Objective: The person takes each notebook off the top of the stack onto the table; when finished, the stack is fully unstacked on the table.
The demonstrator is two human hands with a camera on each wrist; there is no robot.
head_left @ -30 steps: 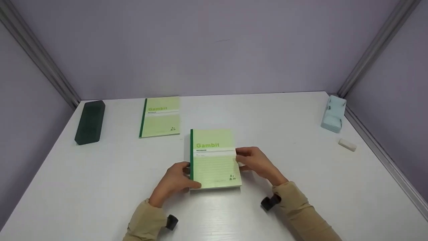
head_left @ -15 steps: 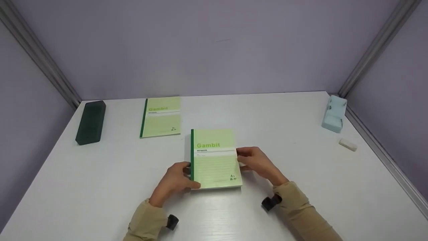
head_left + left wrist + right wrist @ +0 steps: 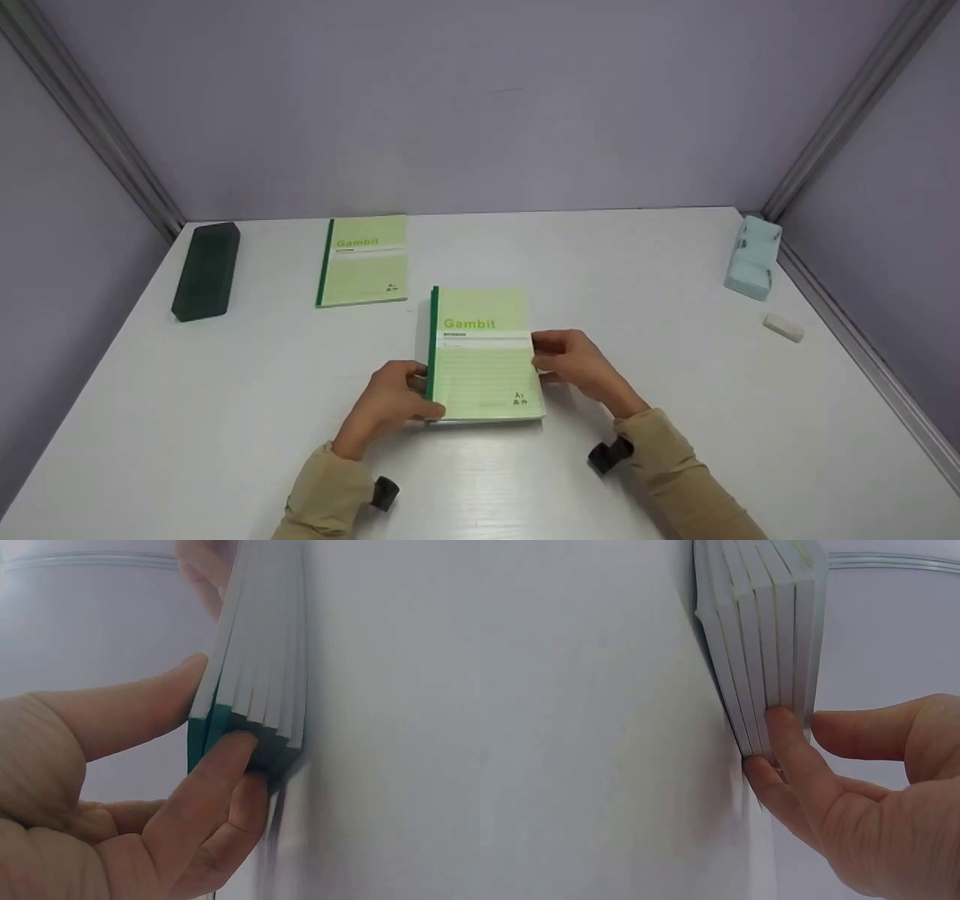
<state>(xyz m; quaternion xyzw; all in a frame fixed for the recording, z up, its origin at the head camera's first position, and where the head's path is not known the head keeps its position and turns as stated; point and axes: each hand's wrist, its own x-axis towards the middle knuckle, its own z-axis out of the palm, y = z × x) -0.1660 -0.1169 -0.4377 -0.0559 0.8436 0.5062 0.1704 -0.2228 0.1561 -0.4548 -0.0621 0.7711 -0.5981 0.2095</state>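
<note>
In the head view, a stack of green Gambit notebooks (image 3: 484, 375) lies on the white table between both hands. Its top notebook sits slightly askew over the one beneath. My left hand (image 3: 392, 395) holds the stack's lower left corner, thumb on the cover's edge and fingers against the dark green spines. The left wrist view shows several notebooks (image 3: 259, 637) fanned unevenly, a narrow gap under the top one. My right hand (image 3: 581, 367) grips the right side; in the right wrist view its fingers (image 3: 799, 757) touch the page edges and the thumb meets the top cover's edge.
Another green notebook (image 3: 364, 262) lies flat behind and left of the stack. A dark green box (image 3: 207, 271) stands at the far left. At the far right are a light blue case (image 3: 753, 257) and a small white block (image 3: 784, 328). Walls border the table's back and sides.
The top notebook has shifted slightly towards the back, so the edges of the one beneath now show. My left thumb has slid a little to the left. The right hand has barely moved.
</note>
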